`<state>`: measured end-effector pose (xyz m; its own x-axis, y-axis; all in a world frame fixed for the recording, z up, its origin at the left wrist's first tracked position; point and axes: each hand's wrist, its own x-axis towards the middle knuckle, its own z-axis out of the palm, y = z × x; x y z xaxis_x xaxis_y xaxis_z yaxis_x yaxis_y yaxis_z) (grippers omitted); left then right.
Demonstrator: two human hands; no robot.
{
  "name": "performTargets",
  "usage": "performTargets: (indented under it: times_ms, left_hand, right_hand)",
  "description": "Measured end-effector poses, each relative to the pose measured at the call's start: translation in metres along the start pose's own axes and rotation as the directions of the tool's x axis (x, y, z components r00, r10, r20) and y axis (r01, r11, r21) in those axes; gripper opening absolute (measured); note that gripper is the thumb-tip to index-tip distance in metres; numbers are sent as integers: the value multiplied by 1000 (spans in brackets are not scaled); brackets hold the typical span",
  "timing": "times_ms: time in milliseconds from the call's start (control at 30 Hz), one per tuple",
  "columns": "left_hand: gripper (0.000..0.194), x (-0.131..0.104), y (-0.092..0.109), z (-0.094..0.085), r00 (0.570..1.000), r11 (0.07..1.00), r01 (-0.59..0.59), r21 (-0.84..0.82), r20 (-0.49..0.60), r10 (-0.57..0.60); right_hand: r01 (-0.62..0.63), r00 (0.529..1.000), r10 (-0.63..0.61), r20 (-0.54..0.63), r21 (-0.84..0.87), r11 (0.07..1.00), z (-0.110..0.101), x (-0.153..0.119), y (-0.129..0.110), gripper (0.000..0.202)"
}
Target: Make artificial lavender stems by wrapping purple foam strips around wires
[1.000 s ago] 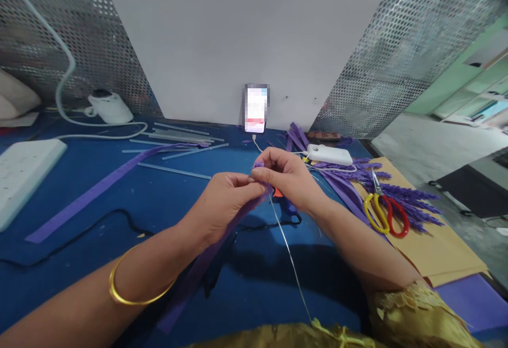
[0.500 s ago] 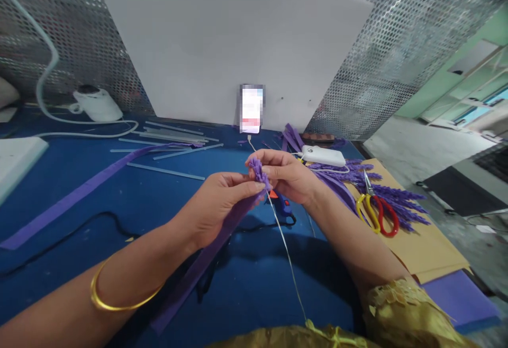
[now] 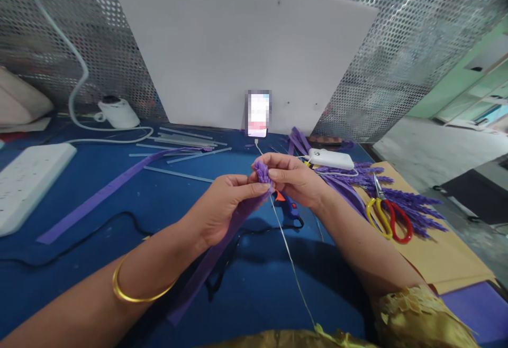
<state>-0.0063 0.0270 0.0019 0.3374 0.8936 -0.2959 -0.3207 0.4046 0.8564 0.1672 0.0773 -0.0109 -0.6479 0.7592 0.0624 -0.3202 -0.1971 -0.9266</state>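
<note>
Between my two hands is a small purple paper flower (image 3: pixel 262 173), bunched at the top of a thin wire stem (image 3: pixel 286 247) that runs down toward my lap. My left hand (image 3: pixel 226 205) pinches its base, where a long purple paper strip (image 3: pixel 210 266) trails down beneath the palm. With thumb and fingers, my right hand (image 3: pixel 299 179) grips the flower from the right side. Just below the hands lies a blue glue gun (image 3: pixel 291 209) with an orange trigger, partly hidden by my fingers.
Scissors (image 3: pixel 388 216) with yellow and red handles rest on brown paper (image 3: pixel 444 253) beside finished purple sprigs (image 3: pixel 416 208). A white power bank (image 3: pixel 331 158) and phone (image 3: pixel 258 114) stand behind. Glue sticks (image 3: pixel 190 139), another purple strip (image 3: pixel 99 197) and a power strip (image 3: pixel 35 184) lie left.
The view has swung slightly left, so everything appears shifted right and a little lower. Both hands keep their hold, and the purple flower has turned slightly between the fingers.
</note>
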Motion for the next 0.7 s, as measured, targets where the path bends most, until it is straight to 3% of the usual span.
performTargets:
  times_ms: [100, 433, 700]
  left_hand:
    - [24, 0, 0, 0, 1000, 1000, 10, -22, 18, -10]
    - [25, 4, 11, -9, 989, 988, 62, 140, 128, -80]
    - [26, 5, 8, -13, 993, 967, 31, 252, 100, -58]
  right_hand:
    - [15, 999, -15, 33, 14, 1000, -4, 1, 1, 34]
    - [41, 998, -41, 47, 6, 999, -4, -2, -2, 29]
    - [55, 996, -54, 75, -7, 998, -2, -2, -1, 26]
